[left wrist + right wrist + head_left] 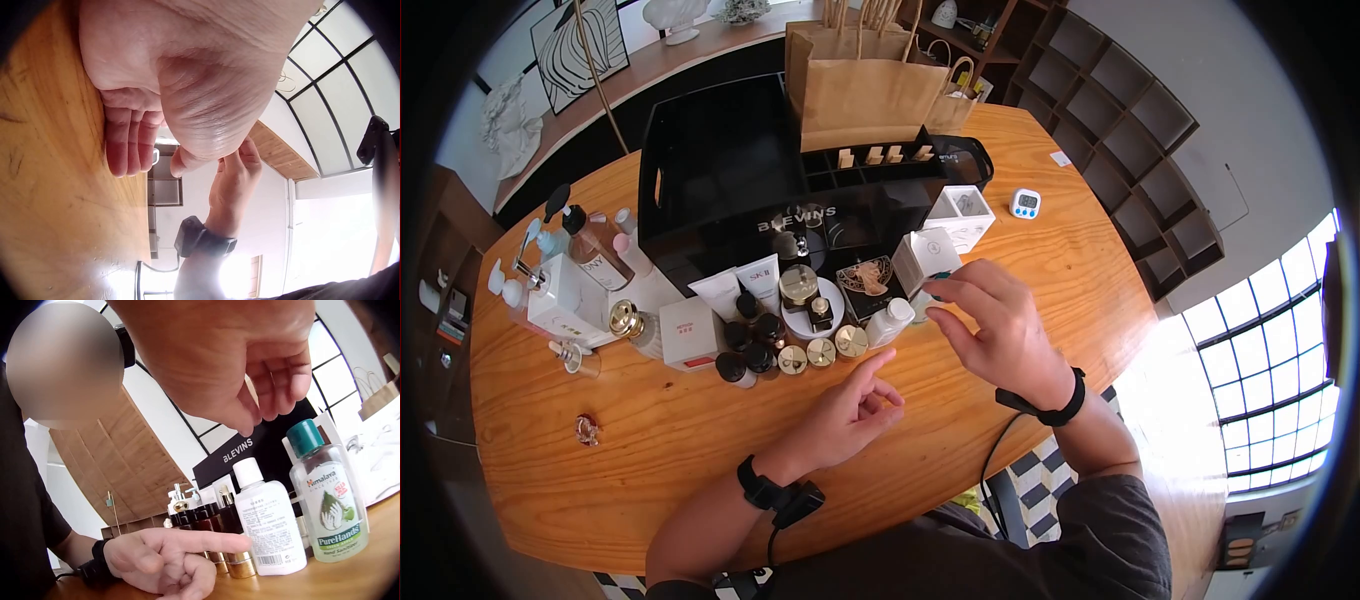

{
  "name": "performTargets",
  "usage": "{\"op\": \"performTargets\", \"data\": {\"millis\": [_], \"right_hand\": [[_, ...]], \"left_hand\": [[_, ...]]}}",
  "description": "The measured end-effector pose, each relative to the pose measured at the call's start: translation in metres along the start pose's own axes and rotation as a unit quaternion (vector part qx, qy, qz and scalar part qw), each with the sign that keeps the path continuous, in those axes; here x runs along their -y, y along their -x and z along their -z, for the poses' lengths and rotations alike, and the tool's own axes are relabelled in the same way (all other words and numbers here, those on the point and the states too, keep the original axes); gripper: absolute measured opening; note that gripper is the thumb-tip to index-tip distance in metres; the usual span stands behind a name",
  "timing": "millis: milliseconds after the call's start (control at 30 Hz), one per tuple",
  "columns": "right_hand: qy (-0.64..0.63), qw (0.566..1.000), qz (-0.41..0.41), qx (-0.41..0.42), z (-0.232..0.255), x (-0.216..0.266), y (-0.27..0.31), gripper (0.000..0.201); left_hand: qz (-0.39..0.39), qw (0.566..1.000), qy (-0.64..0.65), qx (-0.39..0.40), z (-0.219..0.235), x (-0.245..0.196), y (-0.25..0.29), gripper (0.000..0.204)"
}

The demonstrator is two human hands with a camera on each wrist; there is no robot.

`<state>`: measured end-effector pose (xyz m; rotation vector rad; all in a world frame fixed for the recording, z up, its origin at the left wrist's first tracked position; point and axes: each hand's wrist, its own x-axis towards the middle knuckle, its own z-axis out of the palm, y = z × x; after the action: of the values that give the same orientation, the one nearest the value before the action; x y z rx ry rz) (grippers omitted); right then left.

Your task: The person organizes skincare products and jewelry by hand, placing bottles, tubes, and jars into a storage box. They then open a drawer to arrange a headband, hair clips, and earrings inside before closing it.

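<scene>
- Right hand (998, 325): fingers bent, narrow thumb gap, nothing held.
- Sanitizer (332, 509): upright, at 10 o'clock from right hand, nearer than to left.
- Left hand (835, 418): empty, index extended; white bottle (270, 525) at 1 o'clock.

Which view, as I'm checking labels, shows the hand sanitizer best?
The right wrist view: the Himalaya PureHands hand sanitizer bottle stands close, its front label legible. The head view shows it small, partly behind the right hand; the left wrist view doesn't show it.
</scene>
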<state>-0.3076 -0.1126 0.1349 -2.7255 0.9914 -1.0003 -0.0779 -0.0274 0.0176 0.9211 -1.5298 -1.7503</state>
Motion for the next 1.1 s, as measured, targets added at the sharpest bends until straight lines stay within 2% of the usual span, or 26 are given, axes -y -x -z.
{"op": "performTargets", "data": {"millis": [167,267,333,533,767,867,1100], "right_hand": [[0.016,0.998,-0.011,0.058,-0.011,0.014,-0.009,0.028],[0.046,0.994,0.012,0.095,-0.017,0.015,-0.011,0.026],[0.034,0.995,0.013,0.098,-0.02,0.013,-0.008,0.02],[0.008,0.992,-0.03,0.119,-0.008,0.015,0.002,0.017],[0.003,0.986,-0.057,0.155,0.006,0.019,0.003,0.025],[-0.022,0.988,-0.055,0.141,0.005,0.016,0.001,0.027],[-0.039,0.981,-0.088,0.171,0.004,0.022,-0.005,0.023]], "left_hand": [[0.0,1.0,0.001,-0.001,0.0,0.003,0.0,0.076],[-0.003,1.0,-0.012,-0.005,0.001,0.004,0.0,0.071],[-0.025,0.999,-0.029,0.0,0.001,0.007,0.0,0.061],[-0.013,1.0,-0.024,0.002,0.001,0.002,0.002,0.041],[-0.033,0.999,-0.041,-0.002,0.001,0.006,0.001,0.036],[-0.041,0.998,-0.043,-0.003,0.001,0.005,0.0,0.036],[-0.038,0.997,-0.061,-0.004,0.002,0.003,0.0,0.034]]}}
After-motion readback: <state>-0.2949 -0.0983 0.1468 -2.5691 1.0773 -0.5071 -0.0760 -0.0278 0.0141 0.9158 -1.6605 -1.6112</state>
